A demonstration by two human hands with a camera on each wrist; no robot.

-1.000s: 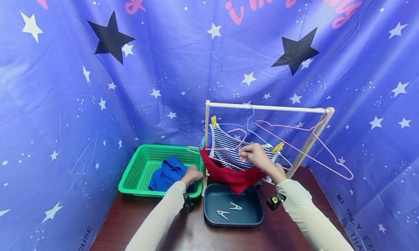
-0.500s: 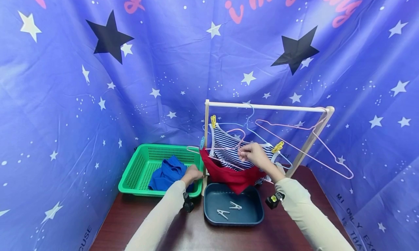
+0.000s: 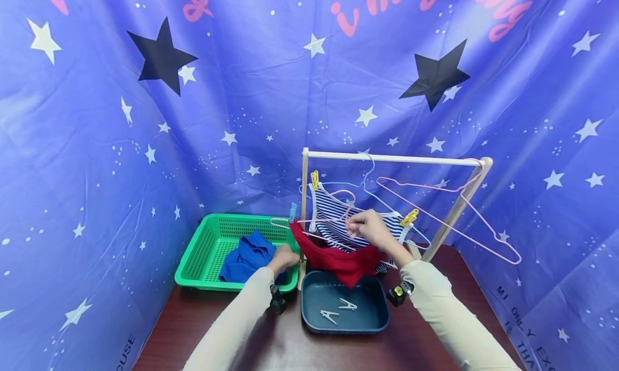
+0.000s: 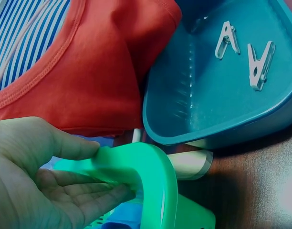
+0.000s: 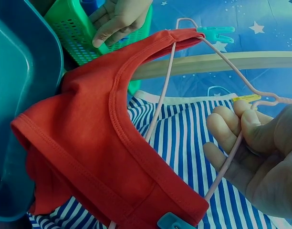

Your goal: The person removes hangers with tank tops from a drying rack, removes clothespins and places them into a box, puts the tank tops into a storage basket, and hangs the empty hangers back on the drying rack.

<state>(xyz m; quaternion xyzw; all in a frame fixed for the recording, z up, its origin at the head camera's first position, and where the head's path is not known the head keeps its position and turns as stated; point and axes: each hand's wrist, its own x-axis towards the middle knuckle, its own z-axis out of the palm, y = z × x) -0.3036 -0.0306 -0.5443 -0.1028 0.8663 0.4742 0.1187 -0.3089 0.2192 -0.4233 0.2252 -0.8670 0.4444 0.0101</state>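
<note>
My right hand (image 3: 369, 226) pinches a pink clothes hanger (image 5: 234, 67) near its neck, between thumb and index finger. From the hanger droops a red garment (image 3: 345, 263), perhaps a tank top; one blue clothespin (image 3: 293, 213) clips it at the left end, and another blue clothespin (image 5: 173, 222) shows at the near end in the right wrist view. At the green basket (image 4: 160, 176), my left hand (image 4: 46, 176) grips the corner of the rim, thumb above and fingers below. Crumpled blue cloth (image 3: 247, 255) lies in the basket.
A wooden rack (image 3: 396, 159) stands behind, bearing a striped top (image 3: 336, 212) held by yellow clothespins (image 3: 410, 218) on a blue hanger (image 3: 369, 177). A bare pink hanger (image 3: 425, 188) hangs at right. Two white clothespins (image 3: 329, 316) lie in the dark basin (image 3: 345, 330).
My right hand has shifted slightly left, carrying the pink hanger and red garment along. The left hand stays on the basket rim.
</note>
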